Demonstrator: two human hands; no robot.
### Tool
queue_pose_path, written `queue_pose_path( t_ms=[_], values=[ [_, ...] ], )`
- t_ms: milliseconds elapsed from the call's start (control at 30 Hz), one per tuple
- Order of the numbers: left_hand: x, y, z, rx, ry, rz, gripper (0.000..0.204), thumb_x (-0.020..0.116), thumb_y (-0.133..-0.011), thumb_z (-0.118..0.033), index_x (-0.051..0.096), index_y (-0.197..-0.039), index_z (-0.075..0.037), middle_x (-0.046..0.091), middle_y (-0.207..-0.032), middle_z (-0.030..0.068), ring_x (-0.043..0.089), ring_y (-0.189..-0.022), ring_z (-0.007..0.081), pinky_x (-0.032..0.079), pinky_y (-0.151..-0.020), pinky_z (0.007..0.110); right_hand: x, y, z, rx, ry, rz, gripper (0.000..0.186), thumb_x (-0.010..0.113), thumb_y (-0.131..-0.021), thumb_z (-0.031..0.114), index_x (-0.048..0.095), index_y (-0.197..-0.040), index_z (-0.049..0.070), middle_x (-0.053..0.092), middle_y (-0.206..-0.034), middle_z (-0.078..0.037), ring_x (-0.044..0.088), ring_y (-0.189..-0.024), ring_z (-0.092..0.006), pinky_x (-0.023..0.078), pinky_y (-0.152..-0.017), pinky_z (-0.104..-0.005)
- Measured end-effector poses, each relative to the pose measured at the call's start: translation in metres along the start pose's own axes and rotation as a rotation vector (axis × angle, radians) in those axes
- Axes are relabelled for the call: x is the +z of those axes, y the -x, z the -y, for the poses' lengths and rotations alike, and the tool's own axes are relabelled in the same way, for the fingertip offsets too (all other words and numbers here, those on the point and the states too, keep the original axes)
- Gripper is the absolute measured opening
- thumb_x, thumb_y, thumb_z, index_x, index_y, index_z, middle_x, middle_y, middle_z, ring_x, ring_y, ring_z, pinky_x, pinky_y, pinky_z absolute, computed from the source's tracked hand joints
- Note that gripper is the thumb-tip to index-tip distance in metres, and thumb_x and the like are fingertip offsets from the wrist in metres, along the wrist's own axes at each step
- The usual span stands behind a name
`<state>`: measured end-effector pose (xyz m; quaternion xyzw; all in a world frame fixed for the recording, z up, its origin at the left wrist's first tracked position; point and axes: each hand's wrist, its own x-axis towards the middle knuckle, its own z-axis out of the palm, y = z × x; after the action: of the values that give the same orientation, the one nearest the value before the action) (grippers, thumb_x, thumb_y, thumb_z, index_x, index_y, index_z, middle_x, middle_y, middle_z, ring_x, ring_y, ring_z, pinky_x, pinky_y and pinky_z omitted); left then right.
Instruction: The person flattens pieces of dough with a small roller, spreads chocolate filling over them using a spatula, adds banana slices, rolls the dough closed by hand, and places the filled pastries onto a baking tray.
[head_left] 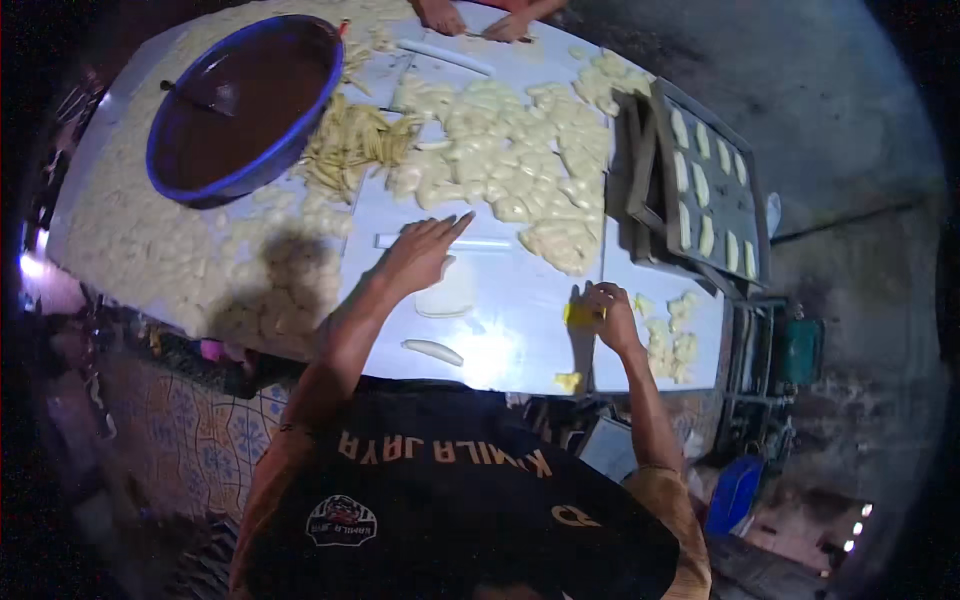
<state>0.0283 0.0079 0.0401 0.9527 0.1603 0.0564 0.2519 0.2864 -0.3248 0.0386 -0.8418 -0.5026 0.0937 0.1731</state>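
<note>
My left hand lies across a white rolling pin, its fingers stretched out and the forefinger apart. Just below that hand is a thin flat sheet of pale dough. Nearer to me lies a rolled-up piece of dough. At the right of the white table, my right hand has curled fingers at a soft-looking yellow lump. Whether a bit of it is between the fingertips is hidden. Another small yellow lump sits at the near edge.
Many flattened dough pieces cover the middle. At far left stands a blue basin of brown liquid, beside piled yellowish strips. Stacked metal trays with dough rolls rise at right. Another person's hands work opposite, near a second rolling pin.
</note>
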Motion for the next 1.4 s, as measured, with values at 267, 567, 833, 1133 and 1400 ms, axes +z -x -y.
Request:
queue_pose_path(
  t_ms=[267,567,833,1133,1400],
  values=[
    [0.011,0.073,0.001,-0.325,-0.164,-0.410,0.071,0.063,-0.078,0.003,0.050,-0.146,-0.011,0.059,-0.108,0.0179,0.058,-0.102,0.0370,0.050,-0.088,0.047,0.011,0.029,-0.038,0.126,0.147,0.182,0.039,0.078,-0.075,0.010,0.061,-0.109,0.001,0.067,-0.103,-0.025,0.062,-0.103,-0.0444,0.052,-0.083,-0.0515],
    [0.049,0.159,0.004,-0.468,-0.115,-0.387,0.065,0.060,-0.085,-0.006,0.052,-0.146,-0.024,0.058,-0.121,0.0253,0.057,-0.118,0.0450,0.048,-0.100,0.053,-0.021,-0.163,0.207,-0.270,-0.365,0.318,0.046,0.049,-0.108,0.032,0.053,-0.138,-0.001,0.058,-0.087,-0.008,0.052,-0.076,-0.0193,0.047,-0.077,-0.0343],
    [0.063,0.168,0.012,-0.386,-0.325,-0.516,0.068,0.060,-0.085,-0.011,0.046,-0.152,-0.013,0.056,-0.111,0.0180,0.057,-0.106,0.0360,0.052,-0.086,0.045,0.008,-0.358,0.432,-0.430,-0.023,0.250,0.046,0.065,-0.085,0.001,0.061,-0.130,-0.002,0.068,-0.102,-0.032,0.066,-0.099,-0.0483,0.053,-0.084,-0.0507],
    [0.046,0.164,0.005,-0.458,-0.003,-0.366,0.072,0.058,-0.087,-0.012,0.038,-0.157,-0.013,0.056,-0.120,0.0235,0.056,-0.114,0.0398,0.050,-0.095,0.048,0.089,-0.428,0.518,-0.978,0.250,0.431,0.031,0.071,-0.081,0.014,0.069,-0.108,-0.002,0.069,-0.105,-0.031,0.067,-0.105,-0.0437,0.054,-0.085,-0.0523],
    [0.038,0.167,0.000,-0.452,0.088,-0.269,0.075,0.058,-0.088,-0.013,0.033,-0.159,-0.014,0.057,-0.119,0.0237,0.057,-0.115,0.0421,0.050,-0.098,0.049,0.098,-0.437,0.533,-1.161,0.266,0.885,0.028,0.065,-0.085,0.009,0.073,-0.111,0.000,0.072,-0.100,-0.025,0.072,-0.091,-0.0354,0.054,-0.083,-0.0425]
  ],
)
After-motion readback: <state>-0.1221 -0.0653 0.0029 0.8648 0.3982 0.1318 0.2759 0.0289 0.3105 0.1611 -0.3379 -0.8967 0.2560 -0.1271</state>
